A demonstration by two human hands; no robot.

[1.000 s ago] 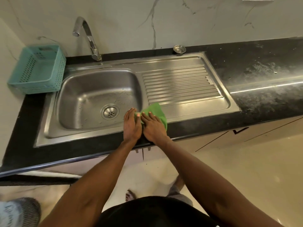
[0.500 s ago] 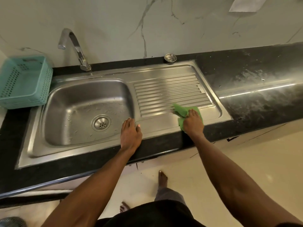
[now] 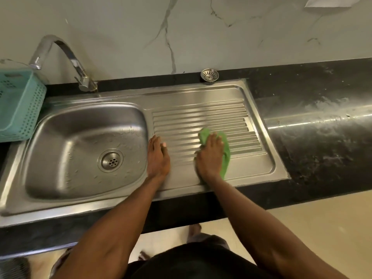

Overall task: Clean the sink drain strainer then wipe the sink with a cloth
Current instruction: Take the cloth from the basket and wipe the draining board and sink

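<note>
Steel draining board [image 3: 201, 105] under both my palms: my right hand [image 3: 210, 158] presses the green cloth [image 3: 226, 152] flat on the ridges, fingers spread over it; my left hand [image 3: 158, 158] rests open beside the basin [image 3: 60, 150]. Further back, the strainer [image 3: 209, 75] sits by the wall.

Home kitchen, steel sink [image 3: 187, 101], tap [image 3: 66, 55], counter [image 3: 322, 125]

The right hand [image 3: 210, 156] has carried the green cloth [image 3: 225, 152] away from the near rim beside the basin, first right along the near flat of the drainboard [image 3: 201, 117], then farther in onto its ridges. The left hand [image 3: 158, 158], which lay touching the right one on the near rim, now rests apart from it, flat at the drainboard's left edge.
</note>
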